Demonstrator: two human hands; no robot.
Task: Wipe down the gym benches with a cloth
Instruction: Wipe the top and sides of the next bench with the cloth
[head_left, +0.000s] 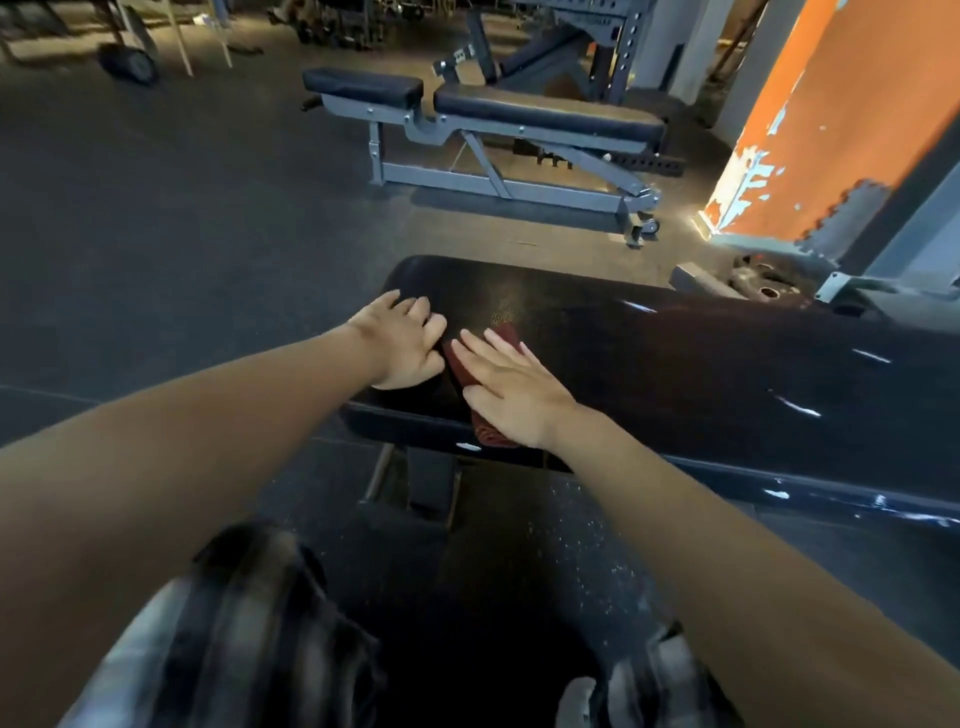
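— Now, what is the biggest thing before us?
— Our long black padded bench. It runs off to the right, and we lean over its near end so both arms can reach.
— And our hands?
— Our right hand lies flat on the dark red folded cloth, fingers straight and spread a little. It presses down; it does not pinch. We think that is so the cloth rubs hard on the pad.
— And the other one?
— Our left hand rests on the pad just beside the cloth, fingers loosely bent, tips touching its edge. It holds nothing that we can see. We guess it props us up while we wipe.
— Where is the cloth, then?
— On top of the bench, near the end, mostly under our right hand. One end hangs over the near edge.
— How does the pad look?
— Shiny and dark, with a pale dull patch just past the cloth and some small white scuffs further right.
— And the room?
— All round is a dark rubber floor. An orange wall with peeling paint stands on the right. One more bench with black pads and a grey metal frame waits well apart, across the floor.
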